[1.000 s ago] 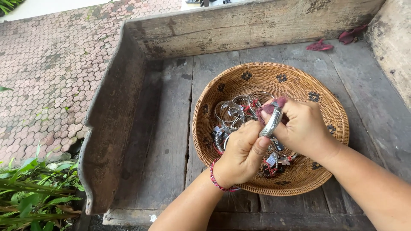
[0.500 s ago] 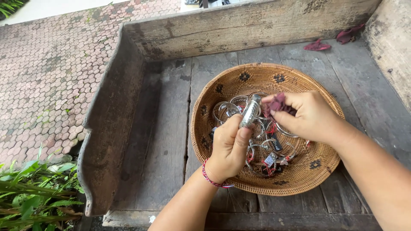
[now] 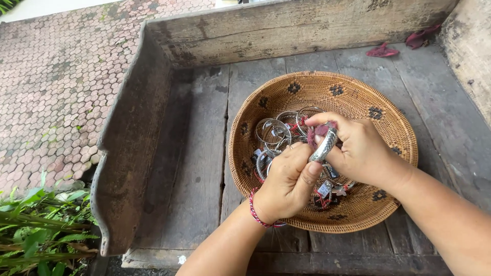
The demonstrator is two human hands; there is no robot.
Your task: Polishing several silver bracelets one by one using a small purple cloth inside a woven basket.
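I see a weathered wooden trough (image 3: 199,153) cradling a round woven basket (image 3: 358,97), whose bowl keeps a heap of silver bangles (image 3: 273,133) with red ties together. Above it, my left hand (image 3: 286,184) and right hand (image 3: 360,151) both close on one wide silver bangle (image 3: 324,145), gripped from opposite ends; a reddish cloth, probably, sits pinched under the right fingers (image 3: 327,120).

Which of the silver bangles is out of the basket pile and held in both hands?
The wide patterned silver bangle, pinched between the left hand and right hand. The other bangles lie loose in the woven basket.
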